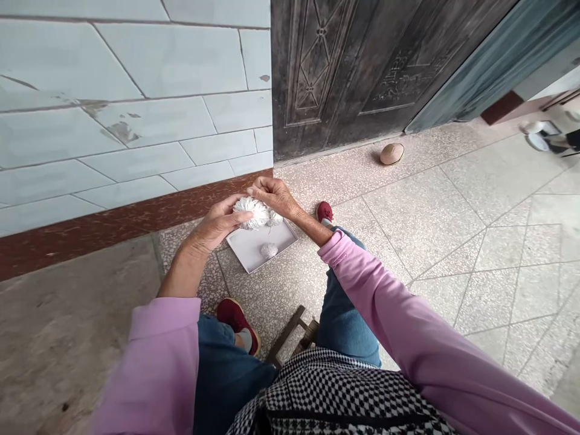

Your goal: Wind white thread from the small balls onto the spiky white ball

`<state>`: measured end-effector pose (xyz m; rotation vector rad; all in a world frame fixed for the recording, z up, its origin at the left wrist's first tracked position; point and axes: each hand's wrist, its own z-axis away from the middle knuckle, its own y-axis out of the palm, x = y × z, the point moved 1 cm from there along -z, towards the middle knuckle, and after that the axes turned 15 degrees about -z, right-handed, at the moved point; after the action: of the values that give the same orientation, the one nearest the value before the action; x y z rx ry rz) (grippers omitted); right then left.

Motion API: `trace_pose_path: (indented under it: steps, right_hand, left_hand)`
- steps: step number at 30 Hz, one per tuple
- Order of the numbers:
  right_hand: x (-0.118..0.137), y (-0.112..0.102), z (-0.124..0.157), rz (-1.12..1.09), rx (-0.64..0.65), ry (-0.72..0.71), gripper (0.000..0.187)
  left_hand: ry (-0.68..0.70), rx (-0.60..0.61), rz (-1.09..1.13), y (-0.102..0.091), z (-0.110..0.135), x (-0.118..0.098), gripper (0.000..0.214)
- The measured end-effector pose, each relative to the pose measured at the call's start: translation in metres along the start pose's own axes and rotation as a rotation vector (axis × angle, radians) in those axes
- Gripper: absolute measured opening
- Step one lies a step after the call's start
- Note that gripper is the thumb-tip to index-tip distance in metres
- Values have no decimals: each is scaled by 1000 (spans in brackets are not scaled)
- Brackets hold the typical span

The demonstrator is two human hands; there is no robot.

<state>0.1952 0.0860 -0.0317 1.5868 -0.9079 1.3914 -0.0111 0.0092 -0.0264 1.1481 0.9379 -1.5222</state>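
Note:
My left hand [216, 222] and my right hand [275, 196] meet over a white fluffy flower-like piece [252, 212], both with fingers closed on it. The left cups it from the left side; the right pinches its top edge. A smaller white tuft [274, 219] hangs just beside it under my right hand. Below them a white flat tray [247, 249] lies on the floor with another small white tuft [269, 249] in it. Pink sleeves cover both forearms.
I sit low, knees in blue trousers, red shoes [237, 316] on a speckled stone floor. A wooden stool leg [290, 332] shows between my legs. A tiled wall with a red skirting is left, a dark carved door [353, 66] ahead, a round tan lid [392, 153] by it.

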Motion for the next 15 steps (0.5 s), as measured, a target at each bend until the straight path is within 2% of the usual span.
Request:
trace_pose_path:
  steps: [4,8,12,15]
  right_hand:
    - [-15,3,-10,-71,16,24,57]
    - [-27,12,-9,34,76,49,40]
    - [-36,26,6,95,254,0,34]
    - [-40,31,17,7,400,30,34]
  left_hand:
    - [67,-108,109,-6,4,-4,74]
    - [183,-224,200,-11,6,-11,66]
    - [237,-387,229,-20,4,-12,62]
    - [184,-523,173,-29,-2,-5,64]
